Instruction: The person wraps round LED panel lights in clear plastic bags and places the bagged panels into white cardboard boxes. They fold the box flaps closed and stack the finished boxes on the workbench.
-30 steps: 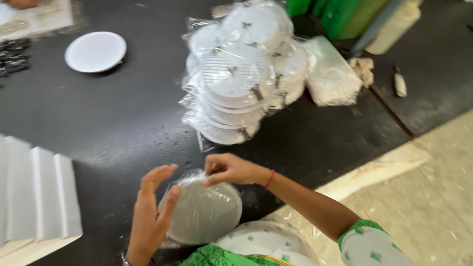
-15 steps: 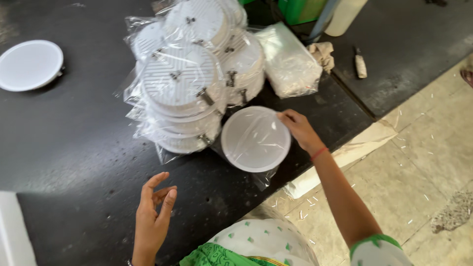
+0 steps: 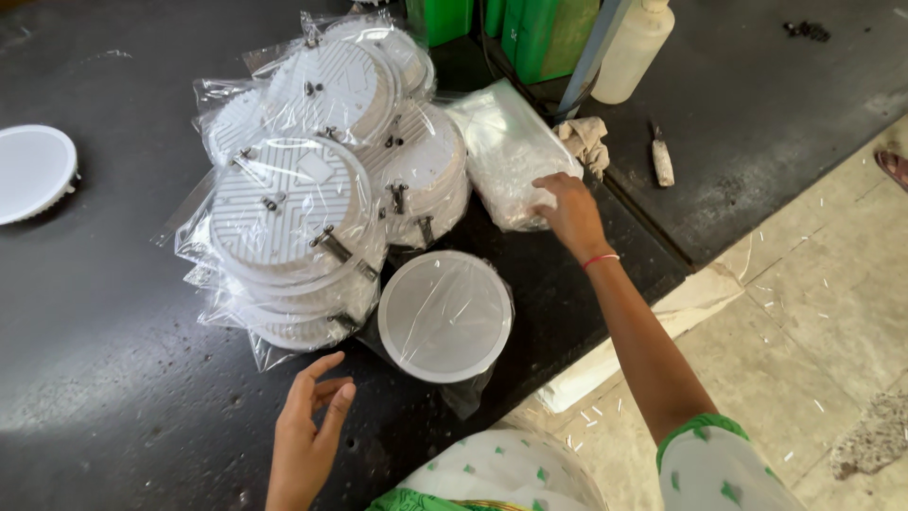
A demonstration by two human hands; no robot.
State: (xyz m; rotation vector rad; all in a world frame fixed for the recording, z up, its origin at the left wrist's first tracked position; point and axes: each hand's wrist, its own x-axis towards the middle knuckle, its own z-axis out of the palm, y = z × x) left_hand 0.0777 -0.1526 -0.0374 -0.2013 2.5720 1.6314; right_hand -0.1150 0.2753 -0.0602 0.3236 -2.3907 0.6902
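Right hand (image 3: 570, 210) stretched out over the black table (image 3: 104, 360), fingertips resting on the stack of clear bags (image 3: 511, 156); fingers bent down onto the plastic, nothing lifted or clenched, just touching. Thin red band at the wrist.

Left hand (image 3: 307, 435) low near the table edge, open, palm turned sideways, fingers loosely spread, holding nothing and hovering just above the table surface.

Bagged disc (image 3: 445, 315) lying flat on the table between the two hands, free of both, white face up inside clear wrap, leaning against the bottom of the pile (image 3: 312, 189). Pile made up of more round white discs, each in clear plastic, ribbed backs and metal spring clips showing, stacked unevenly in several leaning columns.

Stack of clear bags just right of the pile, touching it. Beyond the bags, a crumpled rag (image 3: 584, 140), then a small pale tool (image 3: 662, 163) lying on the table. Green containers (image 3: 530, 33) and a white bottle (image 3: 634, 47) at the far edge. One unwrapped white disc (image 3: 33, 172) at the far left, well apart from everything else.

Tiled floor (image 3: 813, 303) to the right, littered with small white scraps.
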